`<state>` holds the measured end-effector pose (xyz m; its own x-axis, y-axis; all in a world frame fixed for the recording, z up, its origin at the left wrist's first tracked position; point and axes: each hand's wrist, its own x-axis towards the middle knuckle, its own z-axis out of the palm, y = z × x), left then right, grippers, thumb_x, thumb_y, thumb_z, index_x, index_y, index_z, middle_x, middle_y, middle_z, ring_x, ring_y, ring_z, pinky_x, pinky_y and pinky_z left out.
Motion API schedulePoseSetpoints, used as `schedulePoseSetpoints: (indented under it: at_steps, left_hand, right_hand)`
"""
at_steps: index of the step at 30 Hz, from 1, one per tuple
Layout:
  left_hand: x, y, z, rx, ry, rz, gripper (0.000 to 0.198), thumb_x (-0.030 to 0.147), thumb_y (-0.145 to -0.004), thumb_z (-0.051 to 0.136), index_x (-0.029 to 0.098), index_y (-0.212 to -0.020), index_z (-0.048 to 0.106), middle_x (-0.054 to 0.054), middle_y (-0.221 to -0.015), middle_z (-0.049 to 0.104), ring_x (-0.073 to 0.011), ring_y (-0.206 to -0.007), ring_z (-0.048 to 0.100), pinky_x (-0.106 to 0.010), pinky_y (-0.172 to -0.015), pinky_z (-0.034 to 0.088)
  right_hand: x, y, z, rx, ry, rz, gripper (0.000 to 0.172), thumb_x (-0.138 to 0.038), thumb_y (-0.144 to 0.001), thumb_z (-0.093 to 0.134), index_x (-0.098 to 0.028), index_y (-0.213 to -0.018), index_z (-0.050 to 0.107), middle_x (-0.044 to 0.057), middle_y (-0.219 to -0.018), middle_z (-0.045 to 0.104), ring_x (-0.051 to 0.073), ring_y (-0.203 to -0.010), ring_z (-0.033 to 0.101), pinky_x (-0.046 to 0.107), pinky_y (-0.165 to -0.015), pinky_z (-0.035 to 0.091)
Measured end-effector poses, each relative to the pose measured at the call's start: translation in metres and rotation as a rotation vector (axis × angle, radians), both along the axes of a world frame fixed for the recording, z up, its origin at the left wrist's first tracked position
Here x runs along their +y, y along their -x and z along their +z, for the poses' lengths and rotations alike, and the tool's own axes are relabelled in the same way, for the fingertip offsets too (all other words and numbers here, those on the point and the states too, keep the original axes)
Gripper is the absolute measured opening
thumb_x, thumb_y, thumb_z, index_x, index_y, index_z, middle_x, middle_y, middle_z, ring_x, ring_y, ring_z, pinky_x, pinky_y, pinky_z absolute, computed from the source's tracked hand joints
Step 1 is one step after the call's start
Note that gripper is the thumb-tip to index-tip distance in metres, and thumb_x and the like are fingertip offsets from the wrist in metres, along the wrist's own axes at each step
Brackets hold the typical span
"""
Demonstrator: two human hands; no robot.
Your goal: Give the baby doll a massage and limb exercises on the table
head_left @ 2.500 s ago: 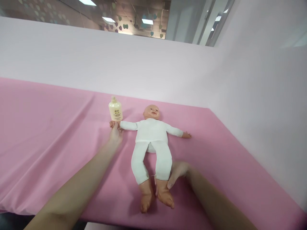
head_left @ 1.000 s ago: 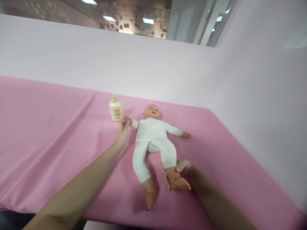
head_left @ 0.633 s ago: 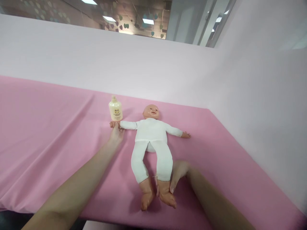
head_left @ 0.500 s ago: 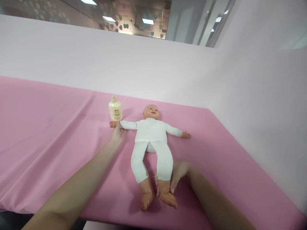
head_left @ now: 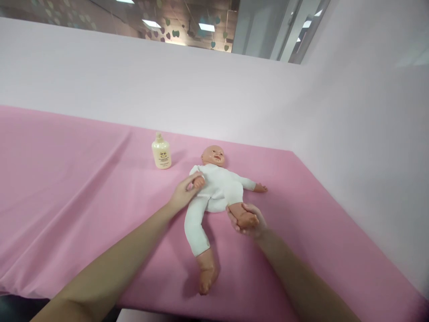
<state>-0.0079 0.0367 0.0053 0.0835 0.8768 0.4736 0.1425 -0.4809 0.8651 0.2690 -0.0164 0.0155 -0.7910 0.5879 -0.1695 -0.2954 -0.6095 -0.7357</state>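
Observation:
A baby doll (head_left: 219,181) in a white suit lies on its back on the pink sheet, head toward the wall. My left hand (head_left: 182,192) is closed around the doll's arm at the wrist, and that arm is folded in against its chest. With my right hand (head_left: 250,221) I grip the doll's foot (head_left: 243,215) from below, its leg bent up toward the belly. The doll's other leg (head_left: 196,226) lies stretched toward me. Its other arm (head_left: 254,185) reaches out to the right.
A cream-coloured pump bottle (head_left: 161,153) with a printed face stands left of the doll's head. The pink sheet (head_left: 83,179) covers the table, with folds at the left. White walls (head_left: 167,80) rise behind and at the right, with a window (head_left: 187,27) above.
My left hand has brought the doll's arm from outstretched at the left in to its chest. My right hand has pushed the doll's leg up, bending it toward the belly.

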Motion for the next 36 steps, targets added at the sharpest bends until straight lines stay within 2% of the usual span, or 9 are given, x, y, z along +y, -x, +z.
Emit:
schedulePoseSetpoints:
  at_steps: [3, 6, 13, 16, 20, 23, 26, 31, 36]
  left_hand:
    - [0.002, -0.002, -0.006, 0.161, -0.025, -0.101, 0.043, 0.025, -0.083, 0.061, 0.021, -0.125, 0.066, -0.007, -0.139, 0.061, -0.0254, -0.143, 0.04, -0.044, -0.122, 0.028]
    - [0.004, -0.002, -0.008, 0.203, -0.053, -0.081, 0.044, 0.025, -0.083, 0.059, 0.022, -0.127, 0.066, -0.006, -0.139, 0.061, -0.0247, -0.144, 0.039, -0.045, -0.122, 0.028]
    - [0.002, 0.0, -0.005, 0.211, -0.059, -0.076, 0.044, 0.028, -0.085, 0.061, 0.022, -0.128, 0.065, -0.007, -0.14, 0.06, -0.0246, -0.14, 0.045, -0.045, -0.121, 0.029]
    - [0.002, 0.003, -0.003, 0.09, -0.028, -0.027, 0.044, 0.03, -0.086, 0.063, 0.022, -0.129, 0.063, -0.008, -0.141, 0.059, -0.0256, -0.137, 0.048, -0.045, -0.12, 0.031]
    - [0.011, 0.01, 0.004, -0.31, 0.049, 0.151, 0.036, 0.025, -0.086, 0.066, 0.02, -0.121, 0.065, -0.01, -0.133, 0.064, -0.0245, -0.13, 0.055, -0.04, -0.116, 0.037]
    - [0.021, 0.02, 0.007, -0.61, 0.103, 0.272, 0.028, 0.022, -0.087, 0.066, 0.02, -0.115, 0.066, -0.009, -0.129, 0.064, -0.0218, -0.129, 0.056, -0.035, -0.113, 0.041]
    - [0.029, 0.031, 0.005, -0.811, 0.177, 0.309, 0.026, 0.027, -0.094, 0.06, 0.025, -0.119, 0.061, -0.007, -0.132, 0.062, -0.019, -0.126, 0.058, -0.034, -0.108, 0.046]
    - [0.036, 0.041, -0.004, -1.054, 0.452, 0.356, 0.025, 0.04, -0.101, 0.046, 0.027, -0.118, 0.059, -0.007, -0.131, 0.062, -0.0166, -0.125, 0.059, -0.032, -0.106, 0.049]
    - [0.04, 0.04, -0.006, -1.101, 0.499, 0.384, 0.032, 0.043, -0.104, 0.038, 0.023, -0.12, 0.057, -0.01, -0.138, 0.057, -0.0166, -0.129, 0.056, -0.03, -0.108, 0.047]
  right_hand:
    - [-0.001, 0.008, 0.005, -0.004, 0.056, -0.165, 0.037, -0.043, -0.085, 0.062, -0.01, -0.102, 0.062, 0.001, -0.07, 0.061, 0.008, -0.055, 0.058, 0.012, -0.036, 0.03]
    - [-0.004, 0.012, 0.007, -0.059, 0.079, -0.213, 0.035, -0.042, -0.085, 0.062, -0.01, -0.1, 0.064, 0.002, -0.069, 0.061, 0.009, -0.055, 0.057, 0.012, -0.036, 0.027]
    - [-0.006, 0.013, 0.007, -0.109, 0.039, -0.219, 0.039, -0.044, -0.082, 0.064, -0.011, -0.1, 0.066, 0.001, -0.069, 0.062, 0.01, -0.056, 0.058, 0.018, -0.048, 0.04]
    - [-0.007, 0.012, 0.005, -0.073, -0.037, -0.199, 0.04, -0.046, -0.083, 0.062, -0.01, -0.101, 0.065, 0.002, -0.07, 0.062, 0.011, -0.057, 0.059, 0.021, -0.052, 0.043]
    - [-0.007, 0.008, 0.0, -0.005, -0.162, -0.079, 0.047, -0.049, -0.081, 0.061, -0.008, -0.102, 0.063, 0.005, -0.071, 0.066, 0.016, -0.057, 0.063, 0.025, -0.052, 0.046]
    - [-0.01, 0.003, -0.006, 0.024, -0.184, 0.121, 0.053, -0.05, -0.075, 0.065, -0.008, -0.106, 0.061, 0.01, -0.077, 0.071, 0.021, -0.064, 0.069, 0.03, -0.055, 0.051]
    - [-0.015, 0.002, -0.006, 0.039, -0.15, 0.325, 0.055, -0.048, -0.069, 0.073, -0.008, -0.105, 0.062, 0.014, -0.085, 0.074, 0.025, -0.073, 0.072, 0.034, -0.064, 0.056]
    - [-0.02, 0.009, 0.01, -0.153, -0.213, 0.59, 0.04, -0.033, -0.068, 0.081, -0.009, -0.097, 0.068, 0.013, -0.093, 0.076, 0.024, -0.089, 0.072, 0.034, -0.083, 0.055]
    - [-0.019, 0.013, 0.019, -0.255, -0.291, 0.617, 0.034, -0.032, -0.071, 0.082, -0.01, -0.094, 0.07, 0.01, -0.095, 0.075, 0.022, -0.098, 0.071, 0.031, -0.091, 0.052]
